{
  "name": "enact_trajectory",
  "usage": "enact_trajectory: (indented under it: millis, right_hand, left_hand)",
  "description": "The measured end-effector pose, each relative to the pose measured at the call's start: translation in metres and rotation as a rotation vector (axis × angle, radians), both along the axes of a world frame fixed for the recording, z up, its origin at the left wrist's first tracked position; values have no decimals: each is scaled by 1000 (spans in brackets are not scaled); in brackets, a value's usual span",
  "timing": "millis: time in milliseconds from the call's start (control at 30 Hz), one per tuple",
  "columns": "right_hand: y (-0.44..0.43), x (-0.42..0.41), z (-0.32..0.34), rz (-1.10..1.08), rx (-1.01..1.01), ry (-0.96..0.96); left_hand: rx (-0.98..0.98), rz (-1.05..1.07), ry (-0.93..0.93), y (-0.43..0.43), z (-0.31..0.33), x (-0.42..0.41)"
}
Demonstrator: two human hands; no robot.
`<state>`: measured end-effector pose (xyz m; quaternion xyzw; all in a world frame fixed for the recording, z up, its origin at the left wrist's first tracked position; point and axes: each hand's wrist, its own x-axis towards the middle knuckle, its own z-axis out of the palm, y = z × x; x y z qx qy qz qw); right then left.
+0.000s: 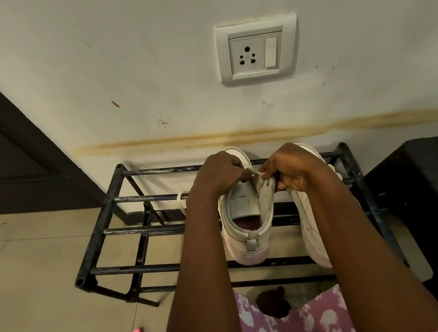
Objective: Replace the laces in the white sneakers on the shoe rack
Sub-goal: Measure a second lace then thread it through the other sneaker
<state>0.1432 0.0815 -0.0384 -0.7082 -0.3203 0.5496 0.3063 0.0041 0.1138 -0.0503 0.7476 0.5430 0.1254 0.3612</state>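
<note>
Arms outstretched — left hand (222, 174) pinching the lace end (253, 172), right hand (292, 173) gripping the sneaker (245, 220) by its flap.

The sneaker (247, 236) gripped by the right hand (293, 171) is white, smooth and matt, leather-like, with grey scuffs. The second sneaker (309, 226) under that hand's wrist looks the same. The lace (253, 172) pinched by the left hand (219, 174) looks like pale cloth. Beneath both hands, the shoe rack (136, 268) is black-painted metal tube, chipped and dull. Above the hands, the wall (138, 63) is matt, stained paint and the socket plate (262, 73) is glossy white plastic. Left of the hands, the floor (29, 282) is smooth tile.
</note>
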Motion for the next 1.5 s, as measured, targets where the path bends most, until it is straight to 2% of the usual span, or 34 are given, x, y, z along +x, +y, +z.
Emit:
enact_trajectory:
  millis: [267,467,633,967,1167,1333,1500]
  right_hand:
    - [0,0,0,8,-11,-20]
    - [0,-1,2,3,-1,-21]
    - [-1,-1,2,18,5,-36]
    - [-3,1,-5,-27,-16,78]
    - [-2,-7,-11,-38,-36,55]
    - [2,3,-4,-151,97,-46]
    - [0,22,7,-325,180,13]
  left_hand:
    - [-18,-10,4,2,-4,0]
    - [-38,-19,-61,1,-5,-1]
    - [-23,-6,-13,2,-8,3]
    - [-6,-9,-20,3,-11,4]
    - [-25,-35,-37,7,-14,-3]
    - [-24,-27,-100,9,-16,-10]
    - [10,3,-126,8,-14,-14]
